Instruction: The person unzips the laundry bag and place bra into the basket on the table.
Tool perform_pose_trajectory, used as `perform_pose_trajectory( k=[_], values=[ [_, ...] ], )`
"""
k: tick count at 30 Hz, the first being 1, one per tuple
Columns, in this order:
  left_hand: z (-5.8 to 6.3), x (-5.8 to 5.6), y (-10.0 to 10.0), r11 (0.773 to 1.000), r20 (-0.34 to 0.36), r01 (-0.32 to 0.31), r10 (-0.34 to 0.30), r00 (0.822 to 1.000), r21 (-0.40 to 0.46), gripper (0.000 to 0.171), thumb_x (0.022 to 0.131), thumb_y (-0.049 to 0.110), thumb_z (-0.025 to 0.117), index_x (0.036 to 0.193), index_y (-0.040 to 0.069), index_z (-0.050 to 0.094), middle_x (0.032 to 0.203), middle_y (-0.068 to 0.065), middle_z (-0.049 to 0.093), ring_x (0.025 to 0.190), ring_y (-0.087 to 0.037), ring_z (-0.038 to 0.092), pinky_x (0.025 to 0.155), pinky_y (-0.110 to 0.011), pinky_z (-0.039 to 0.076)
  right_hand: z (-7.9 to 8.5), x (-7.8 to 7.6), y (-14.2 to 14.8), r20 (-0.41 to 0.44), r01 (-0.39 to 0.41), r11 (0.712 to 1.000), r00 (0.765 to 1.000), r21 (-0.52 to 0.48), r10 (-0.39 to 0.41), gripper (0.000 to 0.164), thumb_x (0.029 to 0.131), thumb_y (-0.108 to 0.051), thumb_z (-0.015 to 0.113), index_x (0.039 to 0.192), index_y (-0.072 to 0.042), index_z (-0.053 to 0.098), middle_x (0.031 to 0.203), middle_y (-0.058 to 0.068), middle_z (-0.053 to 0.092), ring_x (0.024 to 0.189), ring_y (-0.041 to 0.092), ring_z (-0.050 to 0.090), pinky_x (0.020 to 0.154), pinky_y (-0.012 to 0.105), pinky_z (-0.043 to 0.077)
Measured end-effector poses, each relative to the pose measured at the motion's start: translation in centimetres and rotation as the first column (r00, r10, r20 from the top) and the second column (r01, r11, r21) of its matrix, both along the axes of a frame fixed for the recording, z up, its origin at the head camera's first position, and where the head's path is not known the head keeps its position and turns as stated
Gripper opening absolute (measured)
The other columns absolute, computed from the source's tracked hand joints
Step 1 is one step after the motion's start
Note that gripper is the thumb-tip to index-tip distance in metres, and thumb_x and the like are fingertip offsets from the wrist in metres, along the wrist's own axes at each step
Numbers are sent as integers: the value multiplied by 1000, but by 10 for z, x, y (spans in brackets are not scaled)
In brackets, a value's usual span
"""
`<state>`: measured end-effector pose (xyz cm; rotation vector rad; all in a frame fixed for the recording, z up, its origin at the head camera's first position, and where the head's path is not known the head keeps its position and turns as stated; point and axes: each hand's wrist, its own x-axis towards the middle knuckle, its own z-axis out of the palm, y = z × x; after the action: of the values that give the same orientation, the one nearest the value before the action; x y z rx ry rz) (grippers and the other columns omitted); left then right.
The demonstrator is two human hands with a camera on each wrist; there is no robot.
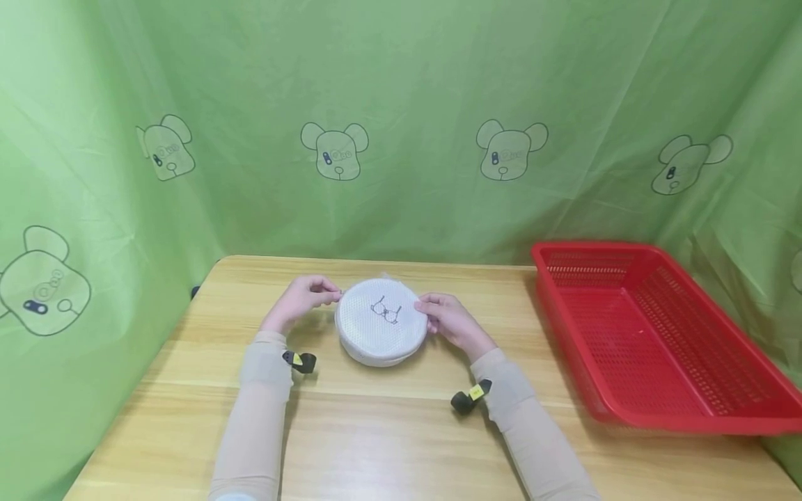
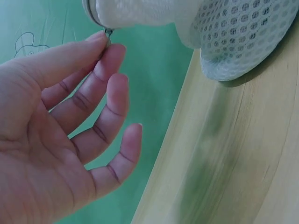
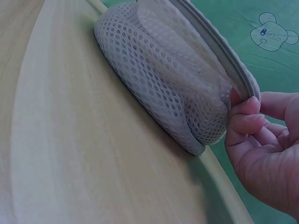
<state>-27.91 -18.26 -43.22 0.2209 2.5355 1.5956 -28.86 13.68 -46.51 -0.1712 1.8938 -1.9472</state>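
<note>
A round white mesh laundry bag (image 1: 376, 330) with a glasses-like line drawing on its top sits on the wooden table between both hands. At the bag's left edge, my left hand (image 1: 299, 300) pinches a small metal zipper pull (image 2: 109, 33) between thumb and index finger, the other fingers loosely bent. My right hand (image 1: 452, 320) grips the opposite edge, thumb on top and fingers curled beneath the rim. In the right wrist view the grey zipper (image 3: 217, 39) runs along that rim above the honeycomb mesh side (image 3: 145, 79).
A red perforated plastic basket (image 1: 567, 341) stands at the right of the table (image 1: 376, 438). Green curtains (image 1: 413, 62) printed with bear faces hang behind and at both sides. Each wrist carries a strapped black camera (image 1: 462, 402).
</note>
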Motion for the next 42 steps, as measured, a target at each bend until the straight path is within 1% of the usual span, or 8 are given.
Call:
perform_pose_trajectory(
  k=[5, 9, 14, 22, 29, 33, 38, 42],
  values=[
    [0, 1, -4, 998, 3, 24, -24, 1000, 53, 21, 87, 16, 71, 103, 3, 67, 102, -11, 70, 96, -21, 62, 97, -51, 48, 0, 0, 0, 3, 25, 1000, 1000, 11, -25, 25, 95, -9, 58, 115, 6, 56, 77, -3, 64, 54, 3, 47, 47, 14, 39],
    [0, 1, -6, 997, 3, 44, -45, 999, 66, 19, 86, 14, 71, 102, 3, 67, 99, -8, 70, 94, -19, 62, 97, -53, 47, 0, 0, 0, 11, 33, 999, 999, 7, -33, 22, 95, -8, 57, 113, 5, 56, 76, -3, 64, 53, 3, 46, 47, 14, 39],
    [1, 2, -9, 994, 17, 73, -75, 997, 77, 18, 86, 13, 71, 101, 3, 67, 98, -8, 70, 95, -20, 63, 99, -54, 47, 1, 1, 0, 19, 37, 999, 999, 3, -37, 24, 95, -7, 57, 115, 7, 55, 76, -2, 63, 53, 3, 46, 47, 14, 39],
    [2, 2, -14, 993, 4, 111, -111, 994, 27, 18, 86, 14, 71, 101, 4, 68, 97, -5, 70, 94, -19, 62, 91, -42, 50, 2, 1, 0, 19, 38, 999, 999, 1, -38, 26, 95, -7, 57, 116, 7, 55, 76, -3, 63, 53, 2, 46, 46, 14, 39],
    [3, 2, -14, 990, 13, 142, -142, 990, 15, 19, 86, 13, 72, 102, 3, 68, 94, -5, 70, 91, -17, 61, 88, -39, 50, 1, 0, 0, 33, 48, 999, 998, 3, -48, 20, 95, -7, 57, 110, 4, 56, 75, -3, 63, 52, 2, 45, 46, 14, 38],
    [4, 2, -14, 989, 19, 150, -150, 989, 5, 22, 85, 16, 73, 103, 3, 68, 97, -7, 71, 92, -17, 61, 86, -33, 49, 0, -1, 1, 24, 39, 999, 999, 4, -39, 23, 95, -8, 57, 113, 6, 55, 76, -3, 63, 52, 2, 45, 46, 13, 38],
    [3, 2, -15, 986, 20, 167, -167, 986, 0, 24, 86, 16, 73, 103, 2, 68, 100, -10, 71, 94, -18, 61, 87, -32, 49, 0, -1, 1, 29, 45, 999, 999, 0, -45, 22, 95, -7, 57, 113, 6, 56, 76, -3, 63, 53, 2, 46, 46, 13, 38],
    [3, 3, -16, 983, 16, 182, -182, 983, -3, 23, 86, 16, 72, 102, 1, 68, 98, -10, 71, 94, -18, 61, 87, -32, 48, 0, 0, 1, 28, 46, 999, 999, 5, -46, 23, 96, -8, 56, 114, 6, 55, 76, -3, 63, 53, 2, 45, 46, 13, 38]
  ],
)
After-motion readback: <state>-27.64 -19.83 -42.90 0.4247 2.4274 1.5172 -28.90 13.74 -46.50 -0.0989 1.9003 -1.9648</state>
